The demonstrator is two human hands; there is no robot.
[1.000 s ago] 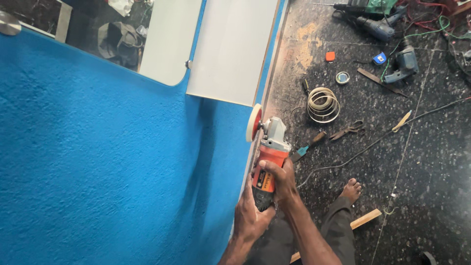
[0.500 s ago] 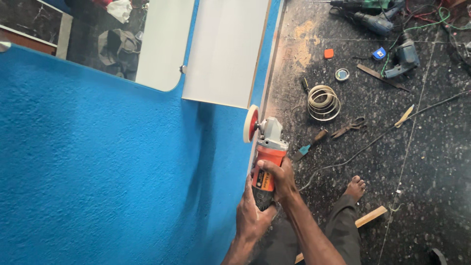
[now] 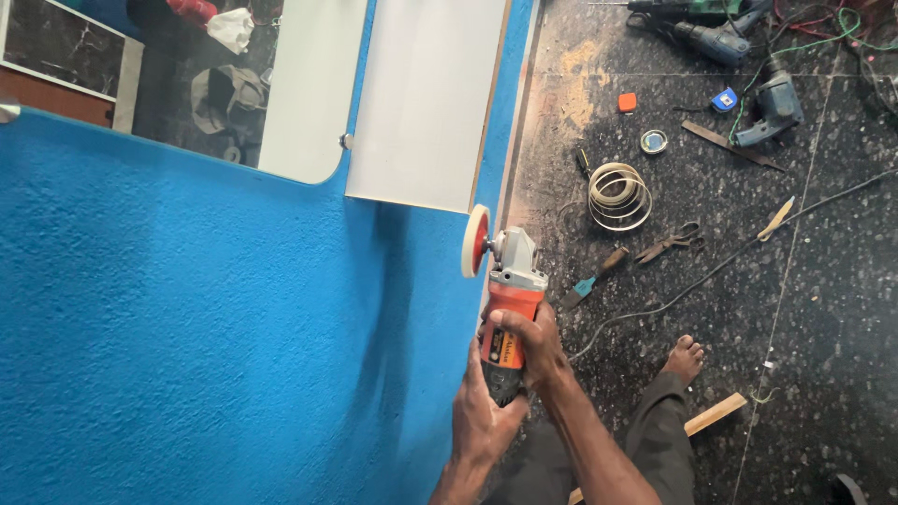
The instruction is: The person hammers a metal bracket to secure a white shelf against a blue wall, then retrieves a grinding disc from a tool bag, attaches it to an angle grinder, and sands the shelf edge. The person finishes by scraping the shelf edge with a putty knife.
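The fingers of the right hand are wrapping closed around the orange body of the angle grinder, just behind its grey gear head. The left hand is sitting at 7 o'clock from the right hand, its fingers closing on the dark rear end of the same tool. The grinder is pointing toward 12 o'clock, and its red-backed pad is standing on edge against the right edge of the blue panel. A white board is lying at 11 o'clock from the pad, overlapping the panel's top edge. At 3 o'clock from the grinder, on the dark speckled floor, a coil of edge banding, pliers and a black cable are lying. A bare foot is resting at 4 o'clock from the hands. Power drills are lying at 1 o'clock, well apart.
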